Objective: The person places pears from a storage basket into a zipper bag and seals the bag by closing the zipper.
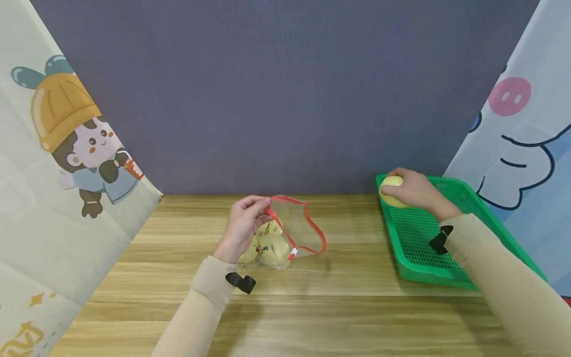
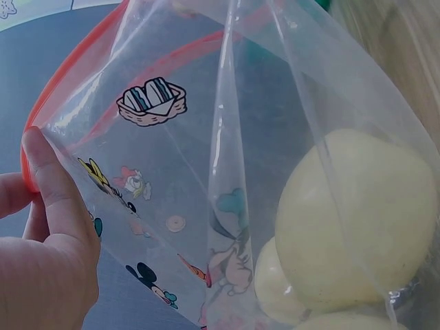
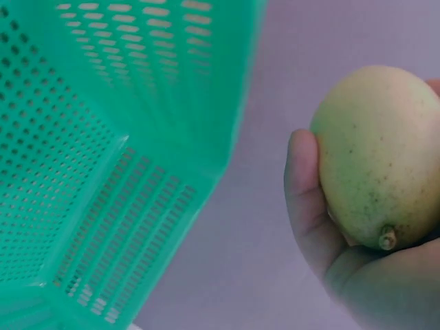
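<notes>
My left hand (image 1: 239,224) pinches the red-edged rim of a clear plastic zip bag (image 1: 298,225) and holds its mouth open toward the right. Cartoon prints cover the bag, as the left wrist view shows. Several pale yellow mangoes (image 2: 357,220) lie in the lower part of the bag, on the table. My right hand (image 1: 417,191) grips another mango (image 3: 378,151), thumb and fingers around its sides, stem end showing in the right wrist view. That hand is over the far left corner of a green plastic basket (image 1: 403,265).
The basket has a perforated floor and slotted walls, and sits at the right of the wooden table (image 1: 321,317). A dark grey panel (image 1: 285,99) rises behind the table. Printed cartoon curtains (image 1: 40,208) flank both sides.
</notes>
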Motion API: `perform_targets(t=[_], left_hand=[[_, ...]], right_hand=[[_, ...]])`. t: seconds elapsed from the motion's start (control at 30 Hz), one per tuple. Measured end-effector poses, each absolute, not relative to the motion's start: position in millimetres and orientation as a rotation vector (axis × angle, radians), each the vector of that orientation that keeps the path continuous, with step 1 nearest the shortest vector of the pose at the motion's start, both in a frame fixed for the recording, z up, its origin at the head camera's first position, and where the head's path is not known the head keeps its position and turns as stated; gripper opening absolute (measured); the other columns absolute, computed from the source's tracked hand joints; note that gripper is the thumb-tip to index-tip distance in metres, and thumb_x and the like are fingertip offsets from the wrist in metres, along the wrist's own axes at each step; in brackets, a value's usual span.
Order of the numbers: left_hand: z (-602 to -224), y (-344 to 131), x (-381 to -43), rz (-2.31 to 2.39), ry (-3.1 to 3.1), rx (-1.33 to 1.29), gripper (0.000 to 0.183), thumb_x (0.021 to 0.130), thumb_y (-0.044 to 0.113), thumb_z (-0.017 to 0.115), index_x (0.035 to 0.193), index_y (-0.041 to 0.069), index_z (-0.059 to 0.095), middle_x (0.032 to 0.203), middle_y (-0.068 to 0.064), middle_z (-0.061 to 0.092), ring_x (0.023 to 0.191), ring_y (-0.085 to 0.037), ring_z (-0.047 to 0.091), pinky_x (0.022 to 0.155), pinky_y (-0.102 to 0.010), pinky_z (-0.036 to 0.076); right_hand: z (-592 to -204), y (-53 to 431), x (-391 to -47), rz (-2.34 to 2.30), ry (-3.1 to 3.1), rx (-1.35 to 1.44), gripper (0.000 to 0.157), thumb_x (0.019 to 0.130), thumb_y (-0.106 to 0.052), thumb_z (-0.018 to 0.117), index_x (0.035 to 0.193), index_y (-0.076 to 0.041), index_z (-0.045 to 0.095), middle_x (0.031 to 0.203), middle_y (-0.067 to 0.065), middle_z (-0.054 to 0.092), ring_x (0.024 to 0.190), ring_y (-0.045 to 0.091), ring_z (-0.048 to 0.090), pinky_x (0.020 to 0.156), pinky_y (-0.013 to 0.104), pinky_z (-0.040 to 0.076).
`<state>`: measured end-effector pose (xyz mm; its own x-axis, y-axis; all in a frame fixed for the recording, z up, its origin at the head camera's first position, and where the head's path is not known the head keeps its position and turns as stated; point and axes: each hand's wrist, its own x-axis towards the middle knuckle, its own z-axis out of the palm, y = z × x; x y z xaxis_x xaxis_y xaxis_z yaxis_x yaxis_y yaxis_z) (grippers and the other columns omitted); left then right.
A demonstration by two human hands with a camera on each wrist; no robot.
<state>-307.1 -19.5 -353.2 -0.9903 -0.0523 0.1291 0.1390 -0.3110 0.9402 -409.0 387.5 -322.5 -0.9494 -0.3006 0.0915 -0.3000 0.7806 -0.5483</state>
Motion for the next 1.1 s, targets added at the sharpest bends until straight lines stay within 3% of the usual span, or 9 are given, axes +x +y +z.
perform_targets(t=[0.23,0.6,1.1], left_hand=[[-352,-29,-296,-2.471,-1.781,-0.128,0.009,0.098,0.005,0.068,0.090,0.007,0.071,0.085,-0.005,0.066,0.072,-0.016,0.066,0.072,-0.029,0.062],[-355,-53,-270,-2.512,-1.808,-0.193,0.008,0.097,0.005,0.069,0.090,0.006,0.071,0.086,-0.008,0.066,0.070,-0.015,0.066,0.071,-0.028,0.062],[-356,-55,-270,-2.500,-1.827,-0.190,0.006,0.098,0.006,0.068,0.092,0.006,0.071,0.086,-0.006,0.066,0.072,-0.015,0.066,0.072,-0.027,0.062]], right_hand=[[-320,365,-380,-0.940,2.975,-0.500,0.065,0.097,-0.040,0.057,0.144,0.003,0.045,0.117,0.024,0.058,0.081,0.030,0.055,0.061,0.037,0.047],[-320,322,-313,-0.994,3.040,-0.478,0.053,0.093,-0.036,0.066,0.133,-0.002,0.055,0.109,0.019,0.064,0.082,0.029,0.058,0.063,0.036,0.048],[-315,289,-296,-1.042,3.024,-0.572,0.045,0.091,-0.030,0.070,0.128,-0.007,0.058,0.104,0.014,0.064,0.079,0.026,0.057,0.060,0.035,0.048]])
